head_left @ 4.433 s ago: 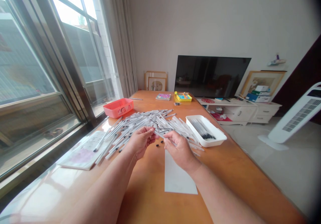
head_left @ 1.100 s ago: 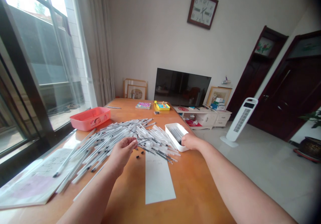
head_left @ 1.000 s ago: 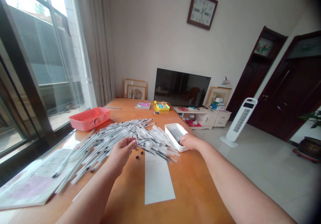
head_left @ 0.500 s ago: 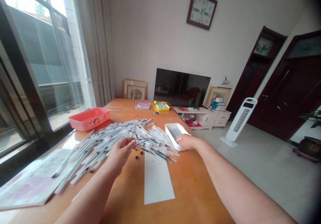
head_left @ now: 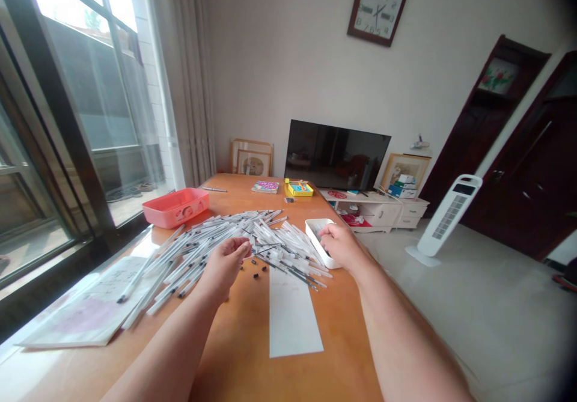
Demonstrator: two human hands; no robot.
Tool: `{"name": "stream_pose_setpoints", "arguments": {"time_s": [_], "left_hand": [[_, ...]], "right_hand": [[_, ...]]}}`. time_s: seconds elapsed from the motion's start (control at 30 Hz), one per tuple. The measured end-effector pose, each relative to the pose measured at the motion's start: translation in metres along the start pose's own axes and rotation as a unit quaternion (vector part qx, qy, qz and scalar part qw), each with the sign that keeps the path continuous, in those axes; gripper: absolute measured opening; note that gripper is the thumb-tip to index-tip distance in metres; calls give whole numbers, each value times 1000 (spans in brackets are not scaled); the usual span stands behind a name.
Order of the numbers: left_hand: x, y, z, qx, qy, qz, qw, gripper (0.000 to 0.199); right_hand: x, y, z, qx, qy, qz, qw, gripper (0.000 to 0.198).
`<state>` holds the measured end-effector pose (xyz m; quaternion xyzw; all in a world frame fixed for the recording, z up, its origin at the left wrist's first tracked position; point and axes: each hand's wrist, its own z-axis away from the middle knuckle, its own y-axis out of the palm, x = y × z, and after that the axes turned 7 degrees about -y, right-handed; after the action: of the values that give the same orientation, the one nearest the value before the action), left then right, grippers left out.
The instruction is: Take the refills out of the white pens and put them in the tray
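Note:
My left hand (head_left: 229,264) is closed in a pinch above the near edge of a pile of clear pens (head_left: 202,246). A thin dark pen refill (head_left: 267,249) appears to stick out from its fingertips to the right. My right hand (head_left: 339,243) reaches into a white tray (head_left: 332,264) with its fingers bent together; whatever they grip is hidden. Slim grey-clear pieces lie in that tray. Small black caps (head_left: 256,276) are scattered close to my left hand. Several dark refills (head_left: 302,274) lie across the top of a white paper strip (head_left: 295,324).
A pink basket (head_left: 178,208) stands at the table's left edge, and an open booklet (head_left: 90,312) lies nearer me, partly under pens. Farther back are a colourful book (head_left: 265,187) and a yellow box (head_left: 301,190). A tower fan (head_left: 446,219) stands on the floor to the right.
My right hand has lifted from the tray's near edge, and its fingers now bend down inside. My left hand keeps its pinch. The whole view has shifted slightly.

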<state>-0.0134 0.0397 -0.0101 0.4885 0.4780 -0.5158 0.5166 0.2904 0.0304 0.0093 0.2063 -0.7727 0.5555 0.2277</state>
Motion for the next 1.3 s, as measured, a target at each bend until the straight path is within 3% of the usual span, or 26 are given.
{"name": "stream_pose_setpoints", "arguments": {"time_s": [0.13,0.27,0.4,0.6,0.8,1.07,1.3], "left_hand": [[-1,0,-1,-10,-5,18,1000,48],[-5,0,0,-28,-4,18,999,44],[-8,1,3,-42,-8,27,999,40],[-9,2,5,-45,-10,22,999,42],[-8,0,4,-52,-11,25,998,42],[-8,-3,1,-67,-10,22,997,39],[-9,-5,2,-76,-17,17,997,39]], "right_hand": [[25,31,11,-17,-26,-88,996,24],[35,61,18,12,-29,-44,999,18],[39,76,23,53,-68,24,996,13],[51,82,32,106,-136,54,984,31],[55,80,36,132,-136,110,976,35],[49,78,34,105,-121,114,980,21],[52,77,37,128,-118,124,977,7]]}}
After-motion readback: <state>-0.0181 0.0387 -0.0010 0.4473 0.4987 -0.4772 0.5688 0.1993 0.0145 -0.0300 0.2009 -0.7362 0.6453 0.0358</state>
